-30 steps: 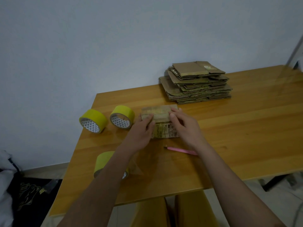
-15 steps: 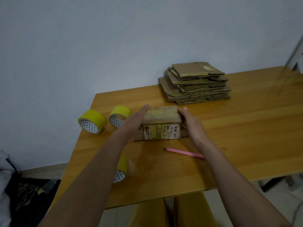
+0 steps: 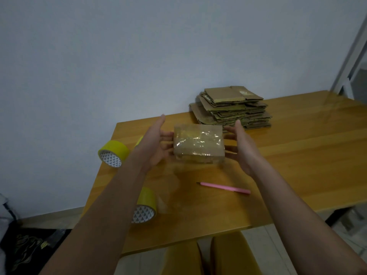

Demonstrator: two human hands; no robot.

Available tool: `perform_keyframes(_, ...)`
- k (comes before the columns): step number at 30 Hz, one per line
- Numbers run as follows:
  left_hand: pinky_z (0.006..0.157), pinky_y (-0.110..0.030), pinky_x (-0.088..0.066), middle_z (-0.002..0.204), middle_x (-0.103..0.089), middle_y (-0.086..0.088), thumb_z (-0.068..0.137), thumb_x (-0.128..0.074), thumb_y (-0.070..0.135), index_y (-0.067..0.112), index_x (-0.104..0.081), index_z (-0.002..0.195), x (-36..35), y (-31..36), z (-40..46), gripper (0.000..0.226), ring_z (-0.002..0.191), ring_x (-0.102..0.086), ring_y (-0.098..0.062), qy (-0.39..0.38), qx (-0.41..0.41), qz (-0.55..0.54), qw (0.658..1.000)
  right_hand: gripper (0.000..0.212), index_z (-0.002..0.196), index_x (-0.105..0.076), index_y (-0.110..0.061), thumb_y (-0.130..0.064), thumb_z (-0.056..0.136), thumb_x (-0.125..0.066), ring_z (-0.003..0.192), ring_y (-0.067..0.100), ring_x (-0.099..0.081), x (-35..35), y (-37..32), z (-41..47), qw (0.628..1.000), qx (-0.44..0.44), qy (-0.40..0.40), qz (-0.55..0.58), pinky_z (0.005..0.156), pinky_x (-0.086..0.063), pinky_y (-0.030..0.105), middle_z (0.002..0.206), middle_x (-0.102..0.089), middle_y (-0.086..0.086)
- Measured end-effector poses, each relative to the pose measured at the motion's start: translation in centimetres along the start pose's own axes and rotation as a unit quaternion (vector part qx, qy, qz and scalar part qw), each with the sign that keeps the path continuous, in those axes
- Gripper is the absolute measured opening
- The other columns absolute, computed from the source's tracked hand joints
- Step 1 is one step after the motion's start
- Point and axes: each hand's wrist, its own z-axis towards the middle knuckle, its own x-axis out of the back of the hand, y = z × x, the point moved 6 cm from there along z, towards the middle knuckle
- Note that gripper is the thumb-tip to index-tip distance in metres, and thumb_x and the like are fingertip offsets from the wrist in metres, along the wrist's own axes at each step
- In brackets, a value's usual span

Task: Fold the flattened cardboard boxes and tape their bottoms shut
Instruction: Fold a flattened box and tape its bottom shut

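Observation:
A small folded cardboard box (image 3: 198, 141) hangs in the air above the wooden table (image 3: 297, 155), its broad face covered with shiny clear tape and turned toward me. My left hand (image 3: 155, 141) touches its left end with fairly straight fingers, and my right hand (image 3: 242, 147) touches its right end the same way, so the box is carried between them. A stack of flattened cardboard boxes (image 3: 232, 108) lies at the back of the table, just behind my right hand.
One yellow tape roll (image 3: 113, 153) lies at the table's left edge. Another roll (image 3: 146, 205) sits near the front left under my left forearm. A third roll (image 3: 139, 140) peeks out behind my left hand. A pink cutter (image 3: 224, 187) lies in front of the box.
The box has been lifted off the table and tipped, so the taped face now faces me instead of the labelled side. Both hands moved from its top to its ends.

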Motion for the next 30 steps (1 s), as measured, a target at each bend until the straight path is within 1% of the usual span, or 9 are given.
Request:
perform_keyframes(2,0.076,-0.039,-0.052,0.085,-0.056,-0.008,0.099,-0.041,0.052,0.004,-0.059,0.108,0.0,1.7,-0.1,0.053,0.094,-0.058,-0.024,0.001,-0.043,-0.002,0.999,0.048,0.128,-0.054,-0.020,-0.051,0.102,-0.029,0.102,0.025,-0.062,-0.3,-1.0,-0.1,1.000,0.017,0.011,0.019,0.082,-0.054,0.036,0.110,-0.062,0.006)
perform_keyframes(6,0.107,-0.047,-0.040,0.102,-0.062,-0.007,0.100,-0.040,0.050,0.013,-0.054,0.124,1.0,4.6,0.0,0.046,0.113,-0.056,-0.020,0.014,-0.116,0.043,0.992,0.042,0.116,-0.063,-0.020,-0.046,0.104,-0.032,0.091,0.019,-0.060,-2.0,-2.2,0.4,0.998,0.050,-0.001,0.039,0.088,-0.053,0.034,0.087,-0.059,0.003)
perform_keyframes(9,0.113,-0.047,-0.034,0.100,-0.064,0.002,0.101,-0.038,0.049,0.016,-0.064,0.115,2.4,5.6,0.8,0.045,0.112,-0.055,-0.016,0.013,-0.122,0.066,0.990,0.039,0.115,-0.063,-0.020,-0.042,0.104,-0.033,0.102,0.018,-0.061,-4.2,-2.9,1.6,0.998,0.059,-0.032,0.016,0.092,-0.051,0.030,0.100,-0.063,0.002)
perform_keyframes(11,0.115,-0.047,-0.030,0.111,-0.065,0.001,0.101,-0.038,0.049,0.015,-0.065,0.116,3.7,5.8,1.6,0.047,0.117,-0.054,-0.014,0.007,-0.115,0.068,0.991,0.039,0.115,-0.064,-0.018,-0.040,0.105,-0.034,0.104,0.013,-0.060,-5.9,-3.4,2.8,0.996,0.069,-0.049,-0.003,0.087,-0.051,0.025,0.107,-0.063,-0.002)
perform_keyframes(16,0.104,-0.036,-0.023,0.124,-0.056,0.015,0.102,-0.039,0.046,0.018,-0.066,0.116,7.2,7.3,3.8,0.042,0.129,-0.042,-0.009,0.011,-0.135,0.093,0.986,0.032,0.112,-0.063,-0.021,-0.042,0.103,-0.041,0.103,0.007,-0.058,-10.2,-3.8,7.2,0.993,0.090,-0.070,-0.032,0.091,-0.049,0.028,0.109,-0.062,-0.009)
perform_keyframes(20,0.113,-0.050,-0.028,0.141,-0.046,0.004,0.100,-0.037,0.053,0.033,-0.066,0.121,10.3,8.0,6.4,0.041,0.129,-0.044,-0.022,0.030,-0.115,0.146,0.982,0.037,0.132,-0.053,-0.018,-0.037,0.101,-0.048,0.113,0.017,-0.058,-12.7,-3.1,11.3,0.994,0.071,-0.086,0.020,0.094,-0.051,0.035,0.123,-0.059,0.000)
perform_keyframes(25,0.102,-0.041,-0.046,0.125,-0.057,-0.007,0.099,-0.037,0.056,0.036,-0.064,0.120,12.6,8.0,9.3,0.040,0.111,-0.059,-0.026,0.021,-0.086,0.148,0.985,0.038,0.136,-0.049,-0.018,-0.031,0.101,-0.050,0.118,0.014,-0.057,-15.6,-2.5,15.2,0.992,0.068,-0.101,0.036,0.092,-0.051,0.031,0.130,-0.058,0.001)
perform_keyframes(28,0.100,-0.041,-0.046,0.118,-0.060,-0.008,0.100,-0.041,0.050,0.024,-0.068,0.108,13.9,7.7,11.0,0.039,0.105,-0.063,-0.027,0.015,-0.076,0.085,0.993,0.037,0.137,-0.049,-0.022,-0.033,0.102,-0.046,0.121,0.010,-0.051,-16.8,-1.9,16.7,0.991,0.083,-0.101,-0.009,0.089,-0.046,0.023,0.131,-0.054,-0.006)
perform_keyframes(30,0.089,-0.037,-0.046,0.105,-0.063,-0.007,0.101,-0.040,0.047,0.012,-0.066,0.100,14.6,7.4,12.3,0.044,0.092,-0.062,-0.024,0.032,-0.067,0.045,0.996,0.040,0.141,-0.046,-0.025,-0.038,0.104,-0.039,0.127,0.007,-0.043,-17.6,-1.6,17.4,0.987,0.096,-0.112,-0.070,0.096,-0.036,0.023,0.135,-0.050,-0.011)
